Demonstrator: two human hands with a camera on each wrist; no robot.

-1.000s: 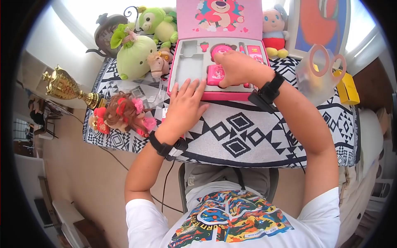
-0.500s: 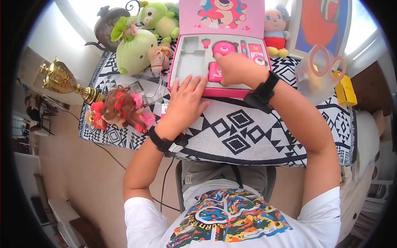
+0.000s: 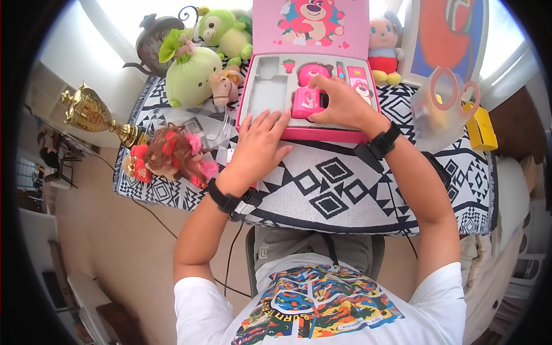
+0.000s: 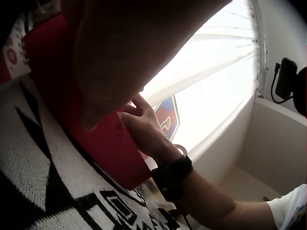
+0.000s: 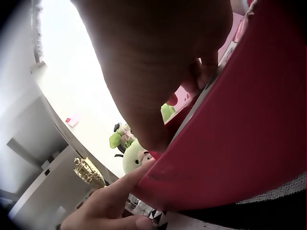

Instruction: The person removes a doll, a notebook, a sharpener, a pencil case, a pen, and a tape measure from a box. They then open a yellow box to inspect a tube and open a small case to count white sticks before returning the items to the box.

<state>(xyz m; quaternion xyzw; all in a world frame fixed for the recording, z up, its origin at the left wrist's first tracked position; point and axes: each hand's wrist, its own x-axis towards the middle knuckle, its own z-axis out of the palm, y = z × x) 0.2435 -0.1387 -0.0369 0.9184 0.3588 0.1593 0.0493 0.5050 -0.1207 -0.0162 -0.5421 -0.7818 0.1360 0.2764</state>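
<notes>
An open pink gift box point(image 3: 328, 134) with a bear printed on its raised lid point(image 3: 313, 26) holds a grey insert with shaped hollows. My right hand point(image 3: 345, 106) reaches into it from the right and pinches a small square pink case point(image 3: 306, 103), thumb at the near edge and fingers at the far edge. A dark gap shows between the case and my palm. Behind it sits a round pink item point(image 3: 313, 73). My left hand point(image 3: 259, 141) rests on the box's front left edge, fingers straight. In the right wrist view, the box wall point(image 5: 230, 139) hides most of the case.
Left of the box are a brown-haired doll point(image 3: 175, 152), a gold trophy point(image 3: 92, 112), a round green plush point(image 3: 192, 77) and a small horse plush point(image 3: 224, 86). To the right stand a clear bag point(image 3: 431, 109) with pink handles and a yellow box point(image 3: 480, 127).
My right hand has drawn slightly rightward, so more of the square pink case shows between thumb and fingers. My left hand stays on the box edge.
</notes>
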